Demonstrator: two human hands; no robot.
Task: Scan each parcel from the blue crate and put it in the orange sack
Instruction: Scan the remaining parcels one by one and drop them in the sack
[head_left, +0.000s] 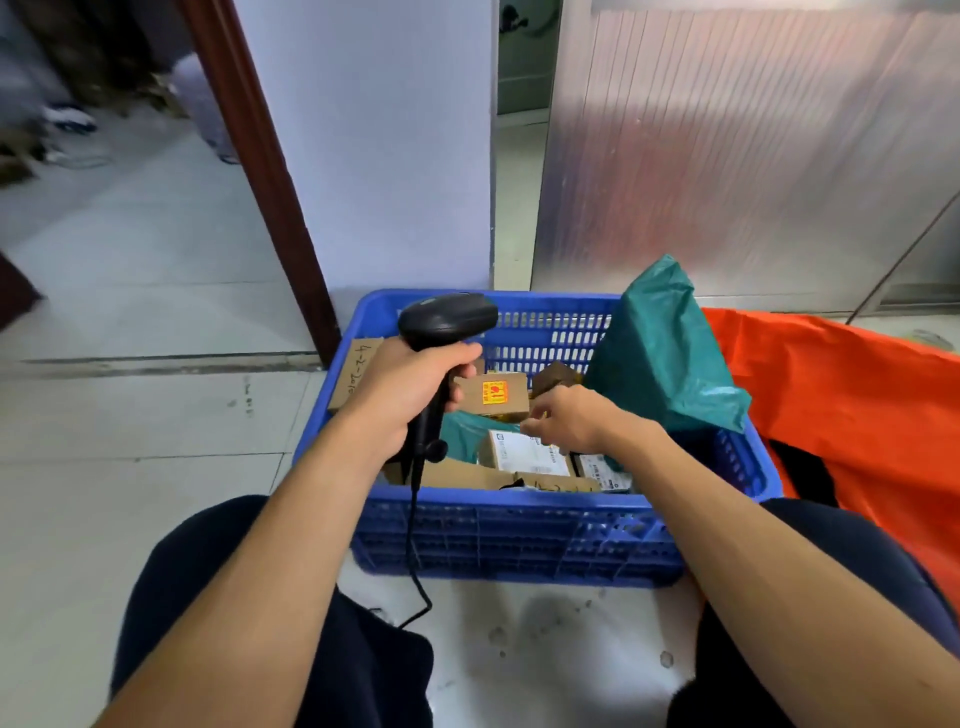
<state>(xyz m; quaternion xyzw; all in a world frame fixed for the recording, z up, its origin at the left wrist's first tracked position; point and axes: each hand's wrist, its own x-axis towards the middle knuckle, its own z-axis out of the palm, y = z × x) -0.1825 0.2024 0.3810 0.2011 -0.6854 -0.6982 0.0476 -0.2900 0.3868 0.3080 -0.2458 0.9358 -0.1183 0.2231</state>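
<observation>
The blue crate (519, 540) sits on the floor between my knees, holding several cardboard parcels. My left hand (410, 389) grips a black corded barcode scanner (447, 317) above the crate's left side, its head pointing right. My right hand (571, 415) reaches down into the crate, fingers curled at the edge of a small brown box with a red and yellow sticker (493, 397); I cannot tell whether it grips the box. A white-labelled box (524, 454) lies just below that hand. A teal plastic mailer (660, 353) leans in the crate's right corner. The orange sack (841, 395) lies open right of the crate.
A cardboard box with handwriting (358, 374) leans at the crate's left rim. A brown door frame (270, 171) and white wall stand behind the crate, with a metal shutter (753, 145) at the right. Pale tiled floor (130, 467) spreads to the left.
</observation>
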